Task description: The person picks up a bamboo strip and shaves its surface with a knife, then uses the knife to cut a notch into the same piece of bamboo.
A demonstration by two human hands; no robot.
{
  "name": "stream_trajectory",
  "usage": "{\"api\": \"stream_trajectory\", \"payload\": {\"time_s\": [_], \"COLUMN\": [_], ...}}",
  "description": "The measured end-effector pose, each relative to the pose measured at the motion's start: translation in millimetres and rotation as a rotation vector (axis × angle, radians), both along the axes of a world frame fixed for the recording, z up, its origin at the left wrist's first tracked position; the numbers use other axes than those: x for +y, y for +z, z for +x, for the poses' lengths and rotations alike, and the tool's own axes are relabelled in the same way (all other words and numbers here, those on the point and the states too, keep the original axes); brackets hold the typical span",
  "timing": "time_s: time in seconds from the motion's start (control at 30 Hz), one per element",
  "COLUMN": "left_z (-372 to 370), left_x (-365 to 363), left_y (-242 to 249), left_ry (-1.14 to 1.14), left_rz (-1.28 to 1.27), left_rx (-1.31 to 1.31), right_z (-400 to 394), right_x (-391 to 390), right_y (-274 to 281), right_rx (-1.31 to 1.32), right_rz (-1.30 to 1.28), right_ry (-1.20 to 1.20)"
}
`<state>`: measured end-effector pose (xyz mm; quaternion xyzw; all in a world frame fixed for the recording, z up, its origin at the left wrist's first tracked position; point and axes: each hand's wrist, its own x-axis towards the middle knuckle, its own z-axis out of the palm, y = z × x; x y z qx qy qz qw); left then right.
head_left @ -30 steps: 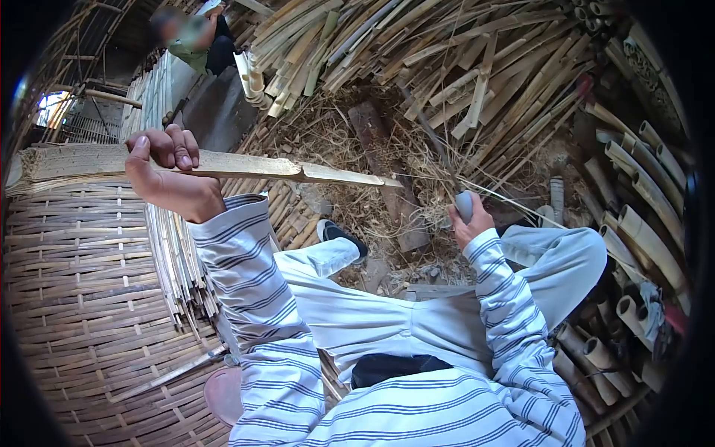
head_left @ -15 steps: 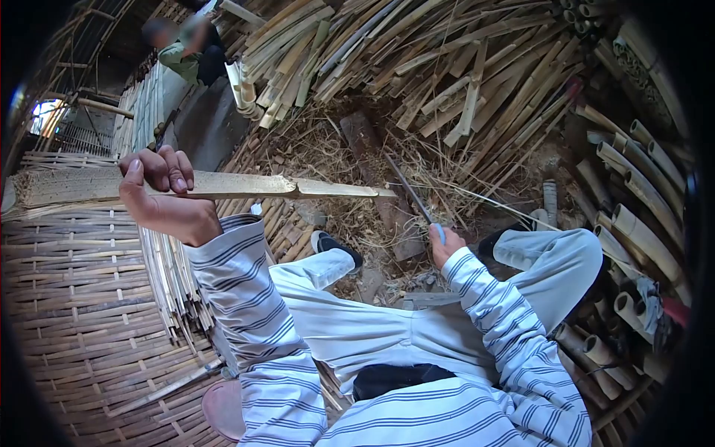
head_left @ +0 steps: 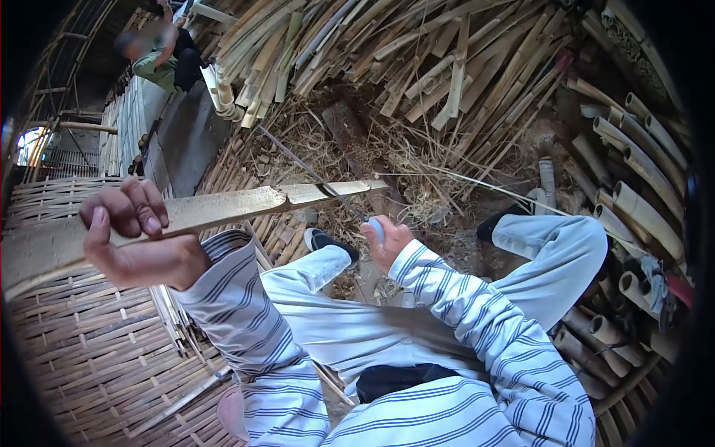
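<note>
My left hand (head_left: 141,235) is closed around a long split bamboo strip (head_left: 231,206), which runs from the left edge toward the middle. The strip has a notch partway along and narrows to a thin far end. A long-bladed knife (head_left: 294,158) with a light blue handle is gripped in my right hand (head_left: 389,242). Its blade slants up and left, crossing the thin part of the strip in this view. Beyond the strip's tip, a dark wooden beam (head_left: 346,130) lies among the shavings (head_left: 298,138).
Split bamboo strips (head_left: 417,52) are heaped at the back. Bamboo tubes (head_left: 648,216) are stacked on the right, and a woven bamboo mat (head_left: 104,357) covers the left floor. Another person (head_left: 160,63) sits at the upper left. A thin strip (head_left: 506,192) stretches to the right.
My right hand has moved left, bringing the knife from beyond the strip's tip across its thin part. My left hand has shifted left and down with the strip, which now tilts more.
</note>
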<state>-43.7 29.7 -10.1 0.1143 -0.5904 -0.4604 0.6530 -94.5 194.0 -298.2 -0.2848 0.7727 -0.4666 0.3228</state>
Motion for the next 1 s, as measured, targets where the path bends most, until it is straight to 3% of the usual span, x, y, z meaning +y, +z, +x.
{"api": "stream_trajectory", "payload": {"time_s": [0.23, 0.33, 0.43, 0.57, 0.67, 0.9, 1.0], "left_z": [-5, -7, -3, -7, -7, -3, -3], "left_x": [4, 1, -9, -4, -3, -10, -8], "left_y": [-1, -3, -2, -2, -1, -5, -2], "left_ry": [0.005, 0.029, -0.041, 0.004, 0.042, 0.043, 0.019], "left_rz": [-0.031, -0.038, -0.054, -0.081, -0.063, -0.064, -0.058], "left_rx": [-0.003, -0.022, -0.039, -0.074, -0.059, -0.036, -0.055], "right_z": [-7, -2, -2, -8, -18, 1, 5], "right_x": [8, 1, -7, -8, -10, -11, -6], "right_y": [-105, -46, -30, -78, -91, -6, -34], "right_rx": [0.025, -0.002, 0.062, -0.009, -0.001, 0.121, 0.043], "right_rz": [0.346, 0.204, 0.007, 0.365, 0.438, -0.123, 0.161], "right_ry": [-0.036, -0.002, 0.026, -0.01, -0.004, 0.005, -0.027]}}
